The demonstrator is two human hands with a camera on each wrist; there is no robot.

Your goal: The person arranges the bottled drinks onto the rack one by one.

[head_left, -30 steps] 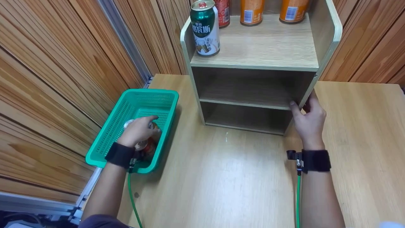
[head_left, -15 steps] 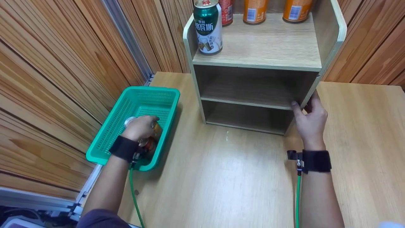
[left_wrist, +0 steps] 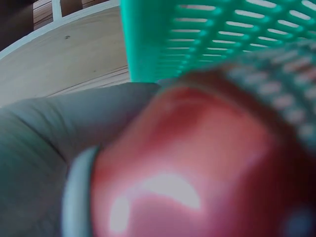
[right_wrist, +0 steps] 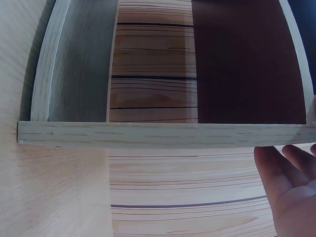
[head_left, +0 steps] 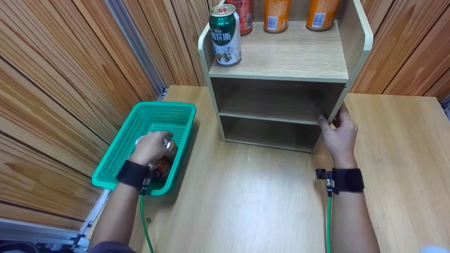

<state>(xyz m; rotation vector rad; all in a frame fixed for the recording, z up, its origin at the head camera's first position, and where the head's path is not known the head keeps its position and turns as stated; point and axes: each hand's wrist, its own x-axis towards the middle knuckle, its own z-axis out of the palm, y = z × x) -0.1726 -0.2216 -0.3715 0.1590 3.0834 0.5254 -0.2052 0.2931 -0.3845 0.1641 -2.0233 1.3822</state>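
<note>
My left hand reaches into a green plastic basket, fingers curled over a gold-and-silver drink can. Below that palm lies a red can, which fills much of the left wrist view, blurred and close. Part of another silver-topped can shows at the hand's left. My right hand grips the right side panel of a small wooden shelf, thumb at the front edge and fingers on the outer side. In the right wrist view, fingertips touch the panel's edge.
On the shelf's top board stand a green-and-white can at the front left, a red can behind it, and two orange cans, one left and one right. Wood-panelled walls rise behind and left of the table.
My left hand's fingers have gone from extended to curled over the gold-and-silver can, which has shifted slightly. The right hand keeps its grip on the shelf. The head view has shifted a little.
</note>
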